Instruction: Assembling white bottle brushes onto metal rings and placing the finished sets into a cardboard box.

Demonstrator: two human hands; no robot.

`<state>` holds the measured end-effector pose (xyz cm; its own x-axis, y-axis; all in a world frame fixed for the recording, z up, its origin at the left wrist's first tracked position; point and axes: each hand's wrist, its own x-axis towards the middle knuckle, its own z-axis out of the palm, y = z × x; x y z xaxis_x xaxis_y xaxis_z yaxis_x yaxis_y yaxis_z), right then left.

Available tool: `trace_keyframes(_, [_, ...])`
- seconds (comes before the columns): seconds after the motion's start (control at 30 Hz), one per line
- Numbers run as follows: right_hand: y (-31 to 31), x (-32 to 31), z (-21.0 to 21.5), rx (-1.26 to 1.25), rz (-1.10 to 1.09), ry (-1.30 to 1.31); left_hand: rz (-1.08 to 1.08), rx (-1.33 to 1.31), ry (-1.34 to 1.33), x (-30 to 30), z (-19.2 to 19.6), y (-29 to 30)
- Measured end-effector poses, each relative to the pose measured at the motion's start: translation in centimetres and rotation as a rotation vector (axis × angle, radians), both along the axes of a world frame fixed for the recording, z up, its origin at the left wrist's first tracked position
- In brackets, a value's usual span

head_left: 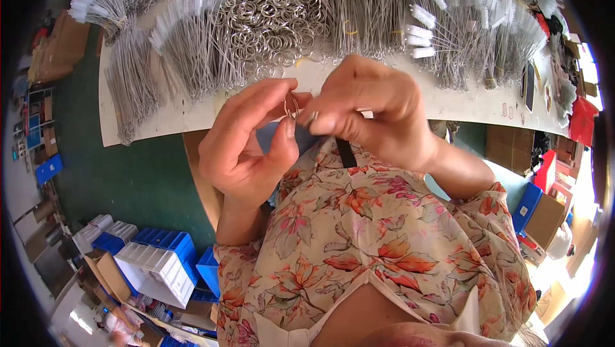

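Two hands met above the near edge of the bench [192, 116], both closed on one small metal ring [291, 105]. The left hand [246, 148] pinched the ring between thumb and forefinger, its other fingers curled loosely. The right hand [368, 113], fingers pressed together, gripped the ring's right side, apparently with a thin wire piece whose form could not be told. The ring stood roughly upright, edge-on between the fingertips, equally close to both hands. Beyond the ring, on the bench, lay a heap of loose metal rings [272, 17], flanked left and right by bundles of white-bristled wire brushes [192, 33], their long axes pointing toward the person.
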<state>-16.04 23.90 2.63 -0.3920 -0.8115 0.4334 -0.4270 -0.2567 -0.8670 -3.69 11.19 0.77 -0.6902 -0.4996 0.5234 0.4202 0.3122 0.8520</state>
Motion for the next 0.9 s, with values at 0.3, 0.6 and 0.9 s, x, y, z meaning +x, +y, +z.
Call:
trace_keyframes(0.3, [-1.3, -0.3, 1.4, 0.309, 0.081, -0.883, 0.060, -0.187, -0.047, -0.6, 0.4, -0.8])
trace_keyframes(0.6, [-1.9, -2.2, 1.3, 0.468, 0.212, -0.682, -0.037, -0.071, -0.141, -0.3, 0.0, -1.4])
trace_keyframes(0.9, [-1.1, -1.7, 1.6, 0.395, 0.244, -0.523, -0.248, 0.330, -0.143, -0.1, 0.0, -2.2])
